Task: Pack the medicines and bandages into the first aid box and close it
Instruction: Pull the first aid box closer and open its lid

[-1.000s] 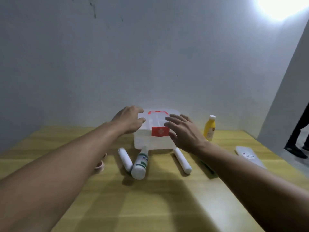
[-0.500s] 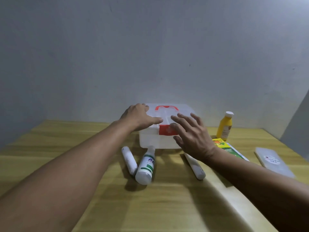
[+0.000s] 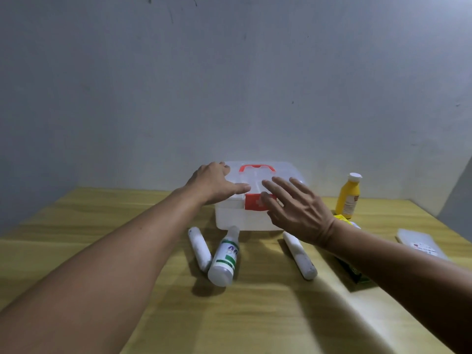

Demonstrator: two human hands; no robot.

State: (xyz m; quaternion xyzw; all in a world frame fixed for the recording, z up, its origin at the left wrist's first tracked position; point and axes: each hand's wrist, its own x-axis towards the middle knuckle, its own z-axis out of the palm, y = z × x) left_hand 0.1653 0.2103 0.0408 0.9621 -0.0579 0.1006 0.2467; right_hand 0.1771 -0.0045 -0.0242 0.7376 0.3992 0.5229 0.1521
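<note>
From where I watched, the left hand [image 3: 213, 183] lay palm down on the left part of the first aid box [image 3: 258, 200], its fingers [image 3: 240, 187] loosely spread and gripping nothing, the thumb pointing toward the red latch [image 3: 255, 202] on the box's front. The right hand [image 3: 297, 213] was raised in front of the box with its fingers [image 3: 277, 186] splayed and empty, their tips over the lid near the latch; I could not tell whether they touched the plastic. The box stood closed on the table [image 3: 255, 315], its red handle [image 3: 256, 167] beyond both sets of fingertips. Nearer to me than the left fingers, a white roll [image 3: 200, 247] lay on the table with a white bottle with a green label [image 3: 226, 256] on its side just beside it, the bottle's neck pointing at the box's front wall. Below the right palm lay a second white roll [image 3: 300, 255], angled away from the box. Beyond the right wrist, to the outer side of that hand, a yellow bottle with a white cap [image 3: 347, 196] stood upright, and a yellow-and-green packet [image 3: 343, 218] showed partly behind the forearm. Farther out on that side a flat pale case [image 3: 419, 242] rested on the table, well apart from the fingers.
</note>
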